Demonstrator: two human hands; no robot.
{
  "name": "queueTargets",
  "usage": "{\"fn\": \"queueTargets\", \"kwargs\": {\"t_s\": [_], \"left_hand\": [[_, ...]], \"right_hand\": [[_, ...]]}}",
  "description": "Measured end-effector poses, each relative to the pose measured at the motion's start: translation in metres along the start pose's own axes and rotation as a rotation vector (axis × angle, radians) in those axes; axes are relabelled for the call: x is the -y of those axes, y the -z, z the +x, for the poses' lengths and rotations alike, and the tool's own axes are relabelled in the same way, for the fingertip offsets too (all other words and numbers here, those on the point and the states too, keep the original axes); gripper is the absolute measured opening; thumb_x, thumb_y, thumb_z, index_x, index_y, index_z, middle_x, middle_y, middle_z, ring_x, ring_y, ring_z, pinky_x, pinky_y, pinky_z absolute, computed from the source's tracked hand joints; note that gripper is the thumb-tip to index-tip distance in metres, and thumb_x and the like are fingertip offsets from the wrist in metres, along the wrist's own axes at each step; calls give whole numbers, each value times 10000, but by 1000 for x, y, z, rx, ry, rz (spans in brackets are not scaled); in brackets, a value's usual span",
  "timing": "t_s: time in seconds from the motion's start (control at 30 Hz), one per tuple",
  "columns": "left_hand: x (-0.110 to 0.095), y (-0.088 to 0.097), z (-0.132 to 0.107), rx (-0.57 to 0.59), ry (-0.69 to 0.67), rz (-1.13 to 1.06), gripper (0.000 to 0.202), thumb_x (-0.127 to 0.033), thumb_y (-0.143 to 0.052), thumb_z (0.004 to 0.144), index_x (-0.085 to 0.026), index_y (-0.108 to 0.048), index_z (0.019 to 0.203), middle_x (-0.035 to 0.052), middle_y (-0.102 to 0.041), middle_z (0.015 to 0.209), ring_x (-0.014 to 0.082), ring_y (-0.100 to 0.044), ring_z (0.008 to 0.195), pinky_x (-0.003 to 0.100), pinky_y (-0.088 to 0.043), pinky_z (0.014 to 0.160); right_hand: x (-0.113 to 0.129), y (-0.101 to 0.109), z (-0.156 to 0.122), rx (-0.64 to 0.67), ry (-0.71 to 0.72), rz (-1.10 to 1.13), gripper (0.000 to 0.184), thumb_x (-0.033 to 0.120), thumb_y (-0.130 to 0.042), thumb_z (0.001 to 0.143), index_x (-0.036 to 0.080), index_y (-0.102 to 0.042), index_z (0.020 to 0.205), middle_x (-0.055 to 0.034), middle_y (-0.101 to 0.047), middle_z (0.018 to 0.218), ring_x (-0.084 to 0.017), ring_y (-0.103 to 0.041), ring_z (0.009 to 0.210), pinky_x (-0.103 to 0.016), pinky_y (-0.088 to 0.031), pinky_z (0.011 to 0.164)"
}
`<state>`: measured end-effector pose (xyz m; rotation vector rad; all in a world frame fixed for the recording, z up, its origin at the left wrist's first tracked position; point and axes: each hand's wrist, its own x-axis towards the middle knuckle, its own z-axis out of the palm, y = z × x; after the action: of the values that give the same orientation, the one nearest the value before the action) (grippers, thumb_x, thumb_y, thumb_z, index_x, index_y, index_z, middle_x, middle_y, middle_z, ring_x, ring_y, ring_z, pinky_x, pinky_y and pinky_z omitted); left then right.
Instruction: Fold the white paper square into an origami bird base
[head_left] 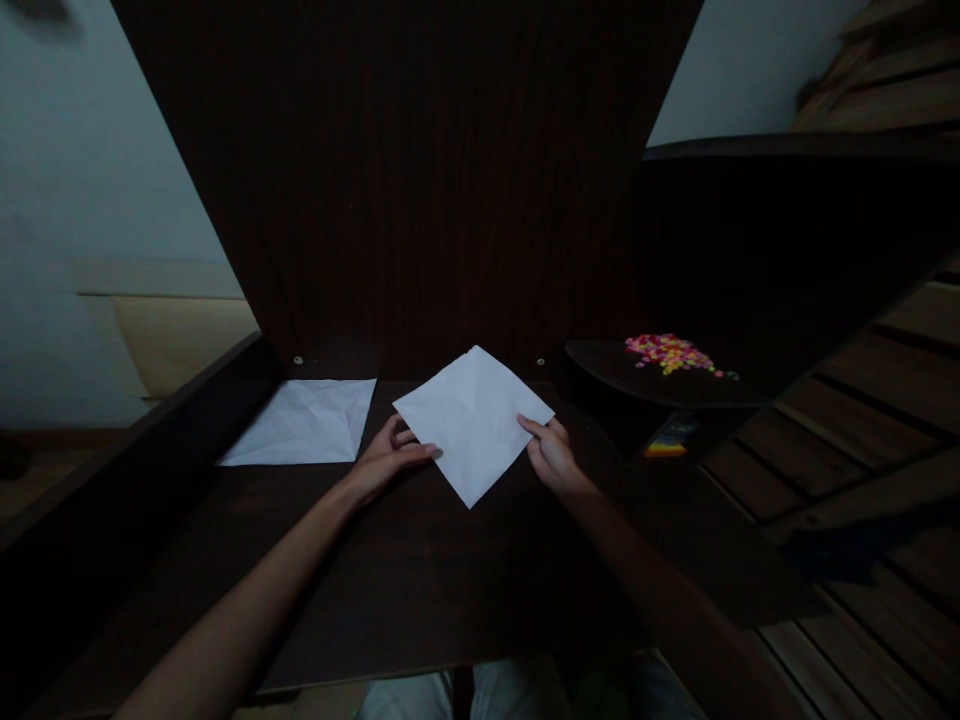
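Note:
A square sheet of white paper [474, 425] is held up between my hands, turned so that one corner points toward me. Its surface shows faint creases. My left hand [388, 458] pinches the lower left edge, thumb on top and fingers behind the sheet. On the right edge, my right hand [550, 450] grips with the thumb on top and its fingers mostly hidden underneath. A second white sheet [304, 422], marked with crease lines, lies flat on the dark desk [420, 580] to the left of my left hand.
A pile of small pink, red and yellow pieces [671, 354] sits on a dark curved shelf [600, 362] at the right. A dark wooden panel [420, 180] rises behind the desk. Along the left runs a raised side board [150, 460]. Wooden slats [847, 430] are at far right.

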<state>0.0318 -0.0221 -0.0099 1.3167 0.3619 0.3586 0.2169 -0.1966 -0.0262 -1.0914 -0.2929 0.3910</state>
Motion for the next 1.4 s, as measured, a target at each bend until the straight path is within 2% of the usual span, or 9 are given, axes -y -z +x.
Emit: {"fn": "queueTargets", "kwargs": {"t_s": [0.17, 0.3, 0.43, 0.8, 0.97, 1.1, 1.27, 1.33, 1.4], "left_hand": [[5, -9, -1, 0, -85, 38, 958, -122, -785, 545, -258, -251, 1329, 101, -614, 1157, 222, -659, 932, 410, -548, 823], [6, -3, 2, -95, -123, 54, 884, -115, -735, 569, -227, -300, 1330, 12, -632, 919, 128, -635, 754, 280, -535, 709], [6, 5, 6, -195, -158, 84, 727, -131, -706, 576, -179, -411, 1239, -34, -617, 784, 84, -585, 649, 207, -479, 638], [3, 10, 10, -275, -251, 153, 551, -229, -729, 580, -160, -531, 1090, -3, -654, 795, 131, -624, 690, 251, -480, 675], [1, 15, 12, -306, -283, 169, 503, -238, -743, 571, -150, -563, 1033, 6, -655, 781, 131, -617, 682, 250, -479, 665], [-1, 16, 11, -344, -281, 115, 483, -218, -756, 547, -149, -586, 994, -2, -655, 746, 114, -600, 641, 233, -471, 638], [-3, 16, 11, -368, -267, 39, 488, -207, -765, 540, -153, -603, 998, -4, -664, 756, 112, -615, 651, 223, -473, 633], [-3, 18, 12, -382, -265, 10, 489, -207, -772, 533, -154, -607, 990, 0, -668, 759, 124, -626, 659, 232, -479, 629], [-4, 19, 13, -412, -285, 8, 480, -209, -772, 532, -152, -609, 980, 7, -671, 765, 131, -632, 663, 240, -486, 635]], "right_hand": [[3, -6, -7, 16, -30, 34, 305, 190, -737, 532, 202, -609, 809, -16, -714, 885, -244, -640, 981, -371, -505, 914], [6, -4, -5, 33, -58, 46, 156, 327, -651, 632, 191, -603, 690, -14, -683, 745, -223, -643, 803, -328, -521, 726], [10, 1, -1, 66, -109, 37, 216, 404, -632, 653, 190, -617, 626, -9, -649, 676, -153, -589, 639, -266, -476, 609], [16, -3, -11, 168, -216, -265, 273, 425, -723, 634, 173, -647, 707, 0, -610, 694, -107, -537, 566, -217, -414, 485], [15, -3, -11, 220, -265, -273, 212, 328, -757, 578, 165, -635, 637, 7, -591, 635, -124, -546, 636, -246, -469, 586], [14, -1, -8, 208, -223, -256, 216, 323, -745, 600, 162, -605, 570, 30, -542, 533, -93, -511, 573, -220, -448, 599], [14, 1, -7, 245, -157, -306, 192, 330, -716, 631, 162, -628, 661, 45, -546, 511, -46, -388, 400, -195, -337, 429], [13, 1, -7, 246, -140, -301, 198, 341, -712, 644, 170, -624, 690, 73, -513, 473, -23, -292, 346, -205, -364, 429], [11, 1, -7, 227, -125, -279, 210, 344, -728, 634, 178, -635, 722, 81, -505, 472, -28, -322, 351, -230, -433, 479]]}}
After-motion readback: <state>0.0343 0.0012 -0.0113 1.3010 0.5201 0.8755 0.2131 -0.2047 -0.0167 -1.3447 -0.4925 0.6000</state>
